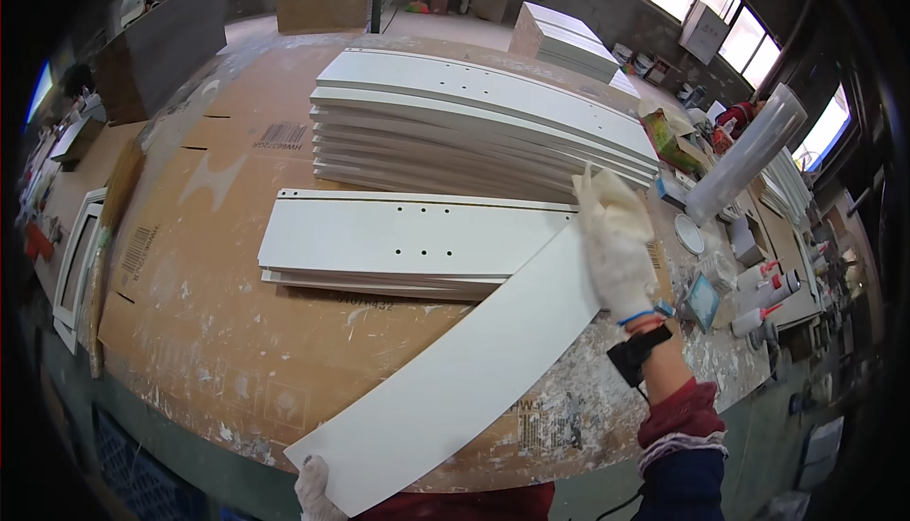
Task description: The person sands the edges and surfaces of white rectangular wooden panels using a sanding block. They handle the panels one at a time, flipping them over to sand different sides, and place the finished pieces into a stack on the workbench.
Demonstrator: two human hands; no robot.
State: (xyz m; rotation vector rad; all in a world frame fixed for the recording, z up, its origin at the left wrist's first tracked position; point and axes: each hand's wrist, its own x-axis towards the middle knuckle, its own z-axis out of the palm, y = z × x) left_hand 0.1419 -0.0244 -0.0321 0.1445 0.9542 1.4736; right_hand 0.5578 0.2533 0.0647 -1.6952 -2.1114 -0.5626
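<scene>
A long white board [455, 369] lies slantwise in front of me, its far end overlapping a low stack of white boards [351, 232] with small dark holes and a dark groove. My left hand [313, 485], in a pale glove, is closed on the near corner of the slanted board. At the other end, my right hand [614, 237], gloved in off-white, grips the board's right edge; its fingertips are partly hidden by the glove's loose cloth. Behind them stands a taller stack of white boards [474, 123], the top one also drilled with holes.
Brown cardboard [218, 265] spotted with paint covers the table. On the right are a clear plastic-wrapped roll [749, 156], a green box [675, 142], a white round lid [689, 234] and bottles with red tips [755, 320]. Another board stack [569, 42] stands at the back.
</scene>
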